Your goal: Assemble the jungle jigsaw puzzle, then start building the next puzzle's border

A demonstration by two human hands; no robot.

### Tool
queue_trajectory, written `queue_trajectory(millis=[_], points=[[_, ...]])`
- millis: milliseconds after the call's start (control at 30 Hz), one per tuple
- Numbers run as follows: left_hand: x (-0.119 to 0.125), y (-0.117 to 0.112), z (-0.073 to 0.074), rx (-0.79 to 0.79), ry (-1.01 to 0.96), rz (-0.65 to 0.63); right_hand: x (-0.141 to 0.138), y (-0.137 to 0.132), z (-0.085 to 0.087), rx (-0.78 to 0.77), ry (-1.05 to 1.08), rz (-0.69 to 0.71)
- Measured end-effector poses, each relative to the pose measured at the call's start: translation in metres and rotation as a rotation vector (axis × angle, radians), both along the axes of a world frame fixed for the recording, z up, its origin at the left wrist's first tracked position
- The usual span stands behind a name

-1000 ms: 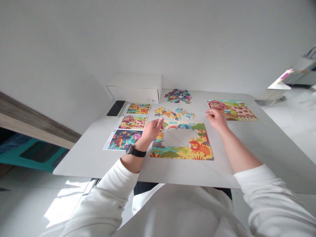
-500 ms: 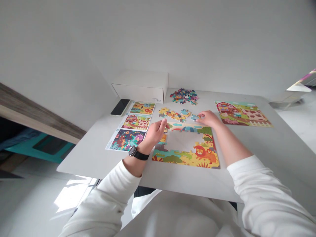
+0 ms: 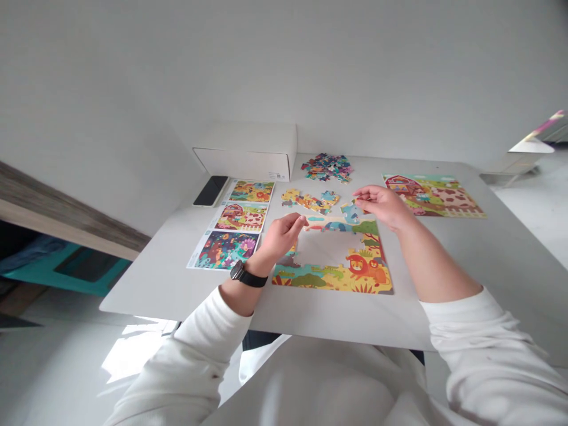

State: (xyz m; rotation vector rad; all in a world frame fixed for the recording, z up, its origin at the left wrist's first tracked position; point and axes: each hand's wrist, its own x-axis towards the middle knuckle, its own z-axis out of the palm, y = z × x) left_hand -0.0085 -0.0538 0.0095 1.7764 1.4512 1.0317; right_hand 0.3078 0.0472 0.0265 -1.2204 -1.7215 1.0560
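A jigsaw puzzle frame [image 3: 310,281] with lions, a crocodile and trees lies before me, its middle showing bare table. My right hand [image 3: 384,206] pinches a blue puzzle piece [image 3: 352,212] just above the puzzle's upper right edge. My left hand [image 3: 285,235] is closed over the left side of the puzzle, thumb against the curled fingers; whether anything is in them is hidden. Beyond the puzzle lie several loose yellow and blue puzzle pieces [image 3: 310,202].
A heap of dark multicoloured pieces [image 3: 327,167] lies at the back, beside a white box [image 3: 244,163]. On the left are a phone [image 3: 211,191] and a sheet with three pictures [image 3: 241,217]. A farm puzzle [image 3: 437,195] lies at the right.
My right hand has lifted and moved slightly right, raising the blue piece off the table and tilting it. My left hand has shifted a little right, staying closed.
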Motion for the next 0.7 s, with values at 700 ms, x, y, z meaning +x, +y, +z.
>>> queue_trajectory(millis=[700], points=[[0.02, -0.004, -0.01, -0.334, -0.355, -0.192, -0.044, -0.049, 0.002, -0.202, 0.007, 0.163]])
